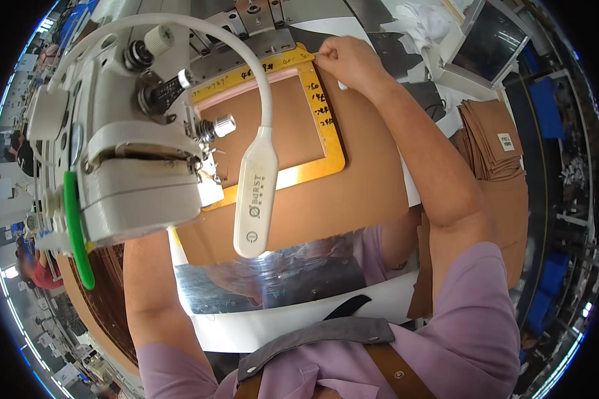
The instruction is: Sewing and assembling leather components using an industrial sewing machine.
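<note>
My right hand [350, 63] is closed, its fingertips pinched at the far right corner of a yellow clamp frame [327, 120] with handwritten marks. Within and around that frame lies a sheet of brown fabric [373, 179]. A pink-edged rectangular opening shows the same fabric inside the frame. Over the frame's left side stands a white sewing machine head [140, 193], its lit needle area next to the fabric. My left forearm [154, 279] passes behind the machine head, which hides my left hand.
A white lamp [257, 193] on a bent neck hangs over the frame. Folded brown pieces [489, 136] are stacked at the right, near a screen [487, 41]. A green bar [78, 229] stands at the machine's left. A shiny metal plate [279, 282] lies nearest my body.
</note>
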`<state>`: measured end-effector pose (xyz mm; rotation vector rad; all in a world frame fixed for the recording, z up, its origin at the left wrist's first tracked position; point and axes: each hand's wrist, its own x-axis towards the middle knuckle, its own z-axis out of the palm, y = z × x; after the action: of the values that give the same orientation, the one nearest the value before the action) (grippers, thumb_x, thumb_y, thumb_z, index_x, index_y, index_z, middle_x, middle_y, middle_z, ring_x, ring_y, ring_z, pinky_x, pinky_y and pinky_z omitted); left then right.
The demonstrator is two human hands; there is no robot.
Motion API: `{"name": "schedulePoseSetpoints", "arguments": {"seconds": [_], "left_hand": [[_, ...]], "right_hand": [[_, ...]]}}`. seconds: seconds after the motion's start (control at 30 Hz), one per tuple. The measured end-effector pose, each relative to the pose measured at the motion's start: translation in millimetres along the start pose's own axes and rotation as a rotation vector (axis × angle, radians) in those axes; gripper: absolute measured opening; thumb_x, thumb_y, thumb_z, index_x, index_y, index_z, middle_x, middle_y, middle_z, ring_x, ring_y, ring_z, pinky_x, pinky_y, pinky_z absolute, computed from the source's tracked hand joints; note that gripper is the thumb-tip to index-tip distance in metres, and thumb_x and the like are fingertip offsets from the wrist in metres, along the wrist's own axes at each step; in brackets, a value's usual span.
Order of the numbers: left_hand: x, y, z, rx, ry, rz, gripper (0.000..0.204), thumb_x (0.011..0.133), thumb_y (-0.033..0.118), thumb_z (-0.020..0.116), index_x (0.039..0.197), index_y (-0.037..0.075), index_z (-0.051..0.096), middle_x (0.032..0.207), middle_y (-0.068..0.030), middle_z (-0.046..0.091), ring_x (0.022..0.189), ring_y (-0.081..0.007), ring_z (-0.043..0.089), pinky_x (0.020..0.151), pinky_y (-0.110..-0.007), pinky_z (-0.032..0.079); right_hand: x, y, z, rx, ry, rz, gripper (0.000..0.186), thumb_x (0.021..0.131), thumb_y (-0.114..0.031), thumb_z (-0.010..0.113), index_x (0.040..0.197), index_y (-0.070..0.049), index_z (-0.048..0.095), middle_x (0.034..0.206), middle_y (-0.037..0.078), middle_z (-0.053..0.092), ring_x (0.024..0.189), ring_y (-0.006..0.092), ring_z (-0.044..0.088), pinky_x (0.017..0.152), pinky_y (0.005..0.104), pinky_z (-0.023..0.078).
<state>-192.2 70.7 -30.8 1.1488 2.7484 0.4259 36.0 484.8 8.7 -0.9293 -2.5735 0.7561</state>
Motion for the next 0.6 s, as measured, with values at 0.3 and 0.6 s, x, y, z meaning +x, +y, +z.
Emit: {"name": "schedulePoseSetpoints", "arguments": {"seconds": [0.3,0.6], "left_hand": [[3,-45,18,0.29,-0.054,-0.013,0.021,0.087,0.017,0.069,0.101,0.001,0.073,0.096,-0.0135,0.073,0.089,-0.03,0.068,0.082,-0.039,0.053],[-31,-68,10,0.583,-0.074,-0.033,0.022,0.088,0.018,0.068,0.102,0.002,0.073,0.097,-0.0142,0.072,0.092,-0.0317,0.068,0.084,-0.039,0.053]], "right_hand": [[80,25,24,-0.003,0.218,-0.009,0.024,0.091,-0.033,0.069,0.099,-0.011,0.076,0.089,0.009,0.075,0.086,0.0264,0.072,0.077,0.0402,0.056],[-38,19,-33,0.184,0.197,-0.251,0.024,0.092,-0.025,0.068,0.106,-0.007,0.074,0.097,0.013,0.074,0.088,0.0287,0.071,0.079,0.0376,0.056]]}}
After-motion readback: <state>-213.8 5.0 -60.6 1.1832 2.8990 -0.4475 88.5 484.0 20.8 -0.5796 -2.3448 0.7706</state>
